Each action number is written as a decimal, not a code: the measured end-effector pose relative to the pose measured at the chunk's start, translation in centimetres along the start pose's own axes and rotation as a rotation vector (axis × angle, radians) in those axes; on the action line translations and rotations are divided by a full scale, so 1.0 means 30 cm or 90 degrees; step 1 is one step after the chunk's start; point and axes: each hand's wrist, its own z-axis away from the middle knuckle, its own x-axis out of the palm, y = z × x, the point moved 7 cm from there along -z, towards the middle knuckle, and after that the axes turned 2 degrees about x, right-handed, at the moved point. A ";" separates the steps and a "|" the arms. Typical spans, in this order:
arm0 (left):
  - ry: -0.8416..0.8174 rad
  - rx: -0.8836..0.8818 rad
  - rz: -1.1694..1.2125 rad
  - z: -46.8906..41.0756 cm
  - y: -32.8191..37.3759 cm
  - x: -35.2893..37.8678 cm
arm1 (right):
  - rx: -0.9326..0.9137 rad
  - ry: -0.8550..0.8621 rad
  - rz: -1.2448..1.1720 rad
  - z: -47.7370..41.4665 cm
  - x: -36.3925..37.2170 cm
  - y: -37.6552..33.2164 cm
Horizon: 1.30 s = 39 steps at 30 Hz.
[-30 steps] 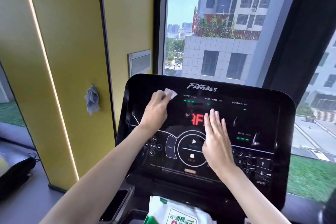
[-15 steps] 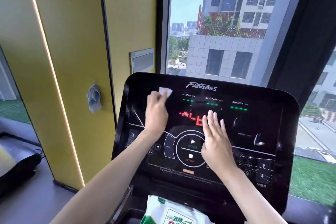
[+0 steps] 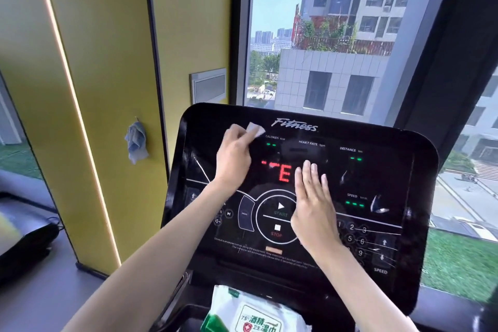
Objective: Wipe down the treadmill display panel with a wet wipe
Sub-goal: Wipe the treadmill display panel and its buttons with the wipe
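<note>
Before the window [image 3: 323, 35], the wide display panel [image 3: 390, 170] ran mostly rightward and down from your left hand [image 3: 234, 156], which gripped the wet wipe [image 3: 256, 129] against its upper-left corner, while your right hand [image 3: 314, 205] lay flat, fingers straight, on the middle, holding nothing.

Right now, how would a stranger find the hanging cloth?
Find the yellow wall left of the black panel. The cloth hangs on it, level with the panel's top. It is blue and crumpled, unlike the flat grey plate nearby.
</note>
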 end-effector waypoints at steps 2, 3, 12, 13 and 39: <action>0.029 -0.047 0.007 0.006 0.012 -0.004 | 0.004 0.008 0.005 -0.002 0.003 -0.002; -0.020 0.049 -0.002 0.023 0.065 0.027 | 0.002 0.009 0.008 -0.002 0.005 -0.003; -0.047 0.069 0.001 0.044 0.055 0.033 | 0.002 0.027 0.075 0.000 0.013 -0.005; -0.105 0.161 -0.015 0.083 0.103 0.062 | -0.003 0.033 0.079 0.000 0.013 -0.005; 0.024 -0.063 -0.050 0.021 -0.007 -0.006 | -0.001 0.008 0.065 -0.001 0.001 -0.009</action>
